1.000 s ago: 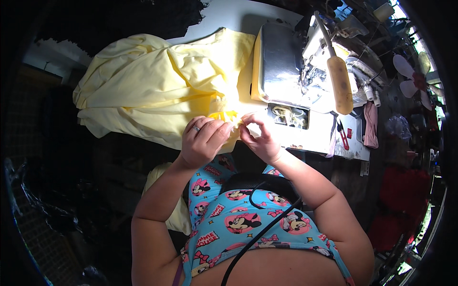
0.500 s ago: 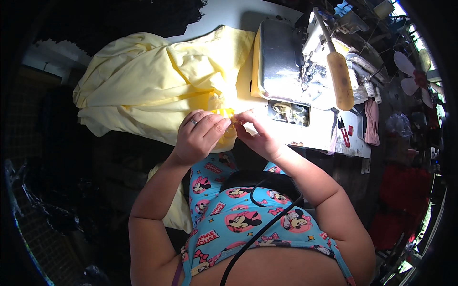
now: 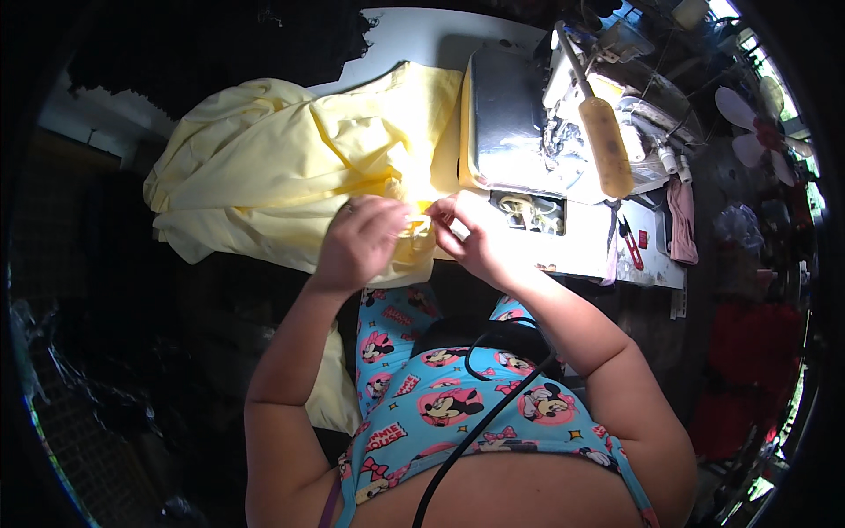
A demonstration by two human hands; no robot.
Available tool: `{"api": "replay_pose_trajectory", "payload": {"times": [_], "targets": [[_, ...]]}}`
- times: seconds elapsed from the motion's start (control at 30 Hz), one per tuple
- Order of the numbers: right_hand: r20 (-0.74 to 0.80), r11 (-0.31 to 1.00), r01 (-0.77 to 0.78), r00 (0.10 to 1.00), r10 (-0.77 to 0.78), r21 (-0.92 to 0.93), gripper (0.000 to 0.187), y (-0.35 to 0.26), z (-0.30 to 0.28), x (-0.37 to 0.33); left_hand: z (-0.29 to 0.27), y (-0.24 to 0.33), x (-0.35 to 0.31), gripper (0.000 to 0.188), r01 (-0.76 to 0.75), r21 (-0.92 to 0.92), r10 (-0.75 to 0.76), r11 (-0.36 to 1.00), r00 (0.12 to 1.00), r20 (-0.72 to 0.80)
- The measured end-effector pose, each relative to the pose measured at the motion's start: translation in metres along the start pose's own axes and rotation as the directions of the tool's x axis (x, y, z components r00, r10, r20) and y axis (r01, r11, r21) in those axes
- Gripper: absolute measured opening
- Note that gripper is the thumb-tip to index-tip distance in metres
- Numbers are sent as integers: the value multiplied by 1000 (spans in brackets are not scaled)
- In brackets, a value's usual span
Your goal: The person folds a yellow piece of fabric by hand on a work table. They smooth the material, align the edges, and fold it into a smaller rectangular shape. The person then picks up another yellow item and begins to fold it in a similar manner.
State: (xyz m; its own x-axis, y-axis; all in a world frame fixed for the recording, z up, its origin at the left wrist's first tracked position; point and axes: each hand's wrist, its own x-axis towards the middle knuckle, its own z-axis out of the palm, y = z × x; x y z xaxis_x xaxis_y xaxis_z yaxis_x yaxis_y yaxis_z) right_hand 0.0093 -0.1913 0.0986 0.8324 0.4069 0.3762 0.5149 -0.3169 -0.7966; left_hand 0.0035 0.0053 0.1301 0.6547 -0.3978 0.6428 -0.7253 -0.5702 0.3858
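A large pale yellow cloth (image 3: 264, 167) lies bunched across the table, part of it hanging over the near edge. At its right end, in bright lamplight, my right hand (image 3: 480, 242) is closed, thumb and forefinger pinching the cloth's gathered edge. Just to the left, my left hand (image 3: 356, 246) is over the same bunched part. Motion smears its fingers, so whether they grip the cloth does not show. Between the two hands the fabric looks deeper yellow and puckered.
A sewing machine (image 3: 563, 132) with a dark bed stands right of the cloth. Its lamp (image 3: 606, 145) hangs over it. An opening (image 3: 528, 214) in the table holds loose strips. Red-handled snips (image 3: 632, 245) and a pink cloth (image 3: 681, 220) are at the right edge. Black fabric (image 3: 220, 44) lies far left.
My left hand has come slightly away from the right one and its fingers are now blurred. The right hand keeps its pinch at the cloth's edge. The whole view has shifted a little.
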Motion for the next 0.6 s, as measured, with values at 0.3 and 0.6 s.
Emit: {"api": "replay_pose_trajectory", "payload": {"times": [0.3,0.6], "targets": [[19,839,-294,947,321,458,13,25,-7,-14,-43,0,6,21,-161,204,83,966,935,345],[27,906,-319,945,325,278,21,20,-24,-20,-57,6,45,23,-403,191,257,895,816,518]]}}
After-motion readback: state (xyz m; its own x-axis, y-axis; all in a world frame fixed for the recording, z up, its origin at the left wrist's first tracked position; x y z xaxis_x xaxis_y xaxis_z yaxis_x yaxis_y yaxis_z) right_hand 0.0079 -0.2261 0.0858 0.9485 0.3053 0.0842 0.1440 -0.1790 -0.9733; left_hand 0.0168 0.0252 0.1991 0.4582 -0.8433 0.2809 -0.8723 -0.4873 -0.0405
